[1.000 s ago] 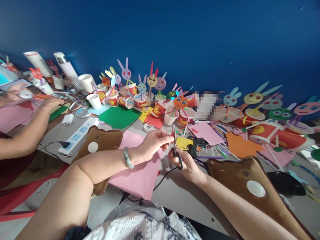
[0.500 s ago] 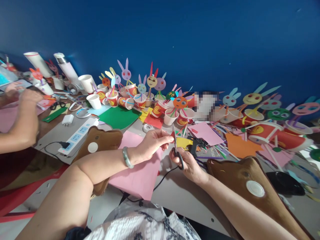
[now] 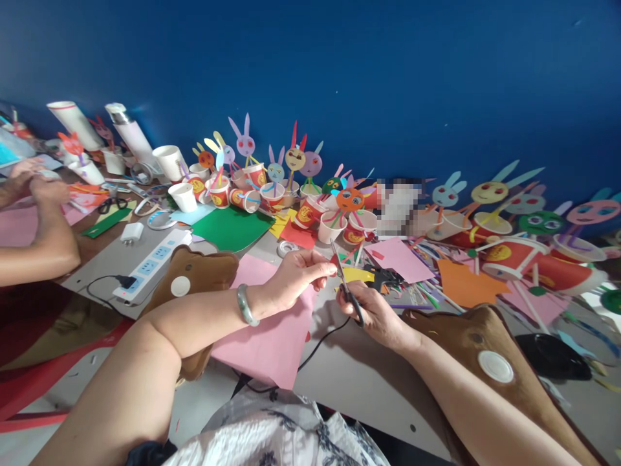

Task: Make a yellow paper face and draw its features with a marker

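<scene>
My left hand (image 3: 303, 275), with a green bangle at the wrist, pinches a small red paper piece (image 3: 334, 261) between thumb and fingers. Black-handled scissors (image 3: 355, 305) are in my right hand (image 3: 376, 314), their blades pointing up beside the red piece. Under my left forearm lies a pink sheet (image 3: 272, 343) on the grey table (image 3: 359, 388). Just beyond my hands are a yellow paper scrap (image 3: 358, 274) and a black tool (image 3: 387, 279), partly covered by other items.
Paper cups with rabbit figures (image 3: 350, 199) line the blue wall. Brown plush cushions (image 3: 485, 343) lie on both sides. A power strip (image 3: 150, 262), green sheet (image 3: 233, 228) and orange paper (image 3: 468, 283) are on the table. Another person's arm (image 3: 43, 249) is at the left.
My right hand and the scissors have shifted slightly right, and the scissors are tilted more. My left hand has barely moved. The other person's hands at the left have changed position.
</scene>
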Motion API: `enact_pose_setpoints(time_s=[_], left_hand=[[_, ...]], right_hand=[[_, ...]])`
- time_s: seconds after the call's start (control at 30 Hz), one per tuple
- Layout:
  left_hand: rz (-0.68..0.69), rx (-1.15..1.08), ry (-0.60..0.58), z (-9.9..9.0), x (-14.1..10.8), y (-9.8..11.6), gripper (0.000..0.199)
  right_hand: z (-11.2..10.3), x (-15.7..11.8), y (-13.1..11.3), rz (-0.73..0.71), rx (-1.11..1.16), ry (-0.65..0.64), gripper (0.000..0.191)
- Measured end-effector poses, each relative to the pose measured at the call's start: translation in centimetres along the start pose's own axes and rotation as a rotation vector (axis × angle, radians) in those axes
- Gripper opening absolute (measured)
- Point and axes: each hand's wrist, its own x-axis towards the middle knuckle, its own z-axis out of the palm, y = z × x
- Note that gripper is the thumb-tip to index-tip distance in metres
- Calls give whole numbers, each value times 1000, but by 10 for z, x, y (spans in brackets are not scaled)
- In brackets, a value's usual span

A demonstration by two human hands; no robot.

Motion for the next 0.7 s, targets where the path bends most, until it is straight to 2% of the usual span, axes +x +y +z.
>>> enact_pose_setpoints(time_s=[0.37,0.7], left_hand=[[9,-31,-4,-2,1,-4,33],[16,-41,6,-2,2,-7,31]], right_hand=[[-36,4,1,-78,-114,-136,72],[-46,6,1,-115,-182,-147,71]])
